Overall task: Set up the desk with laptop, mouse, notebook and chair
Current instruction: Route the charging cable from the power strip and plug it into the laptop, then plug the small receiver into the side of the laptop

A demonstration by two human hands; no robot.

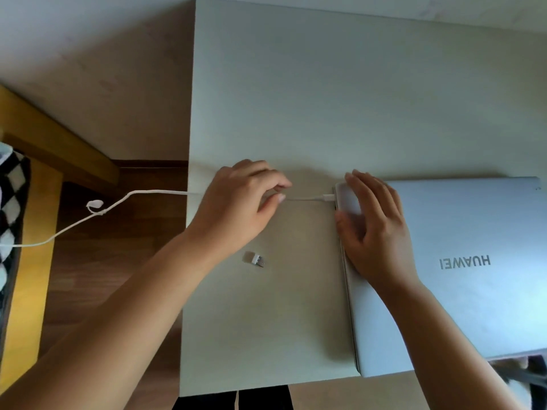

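Observation:
A closed silver laptop lies on the right part of the white desk, its front edge overhanging the desk's near edge. A white charging cable runs from the left across the desk, and its plug sits at the laptop's left side. My left hand pinches this cable between thumb and forefinger, a short way left of the plug. My right hand lies flat on the laptop's left rear corner, fingers spread. A small white USB dongle lies on the desk below my left hand.
The cable hangs off the desk's left edge over a wooden floor, with a tie on it. A yellow wooden frame and black-and-white checked fabric stand at far left. A wall rises behind the desk.

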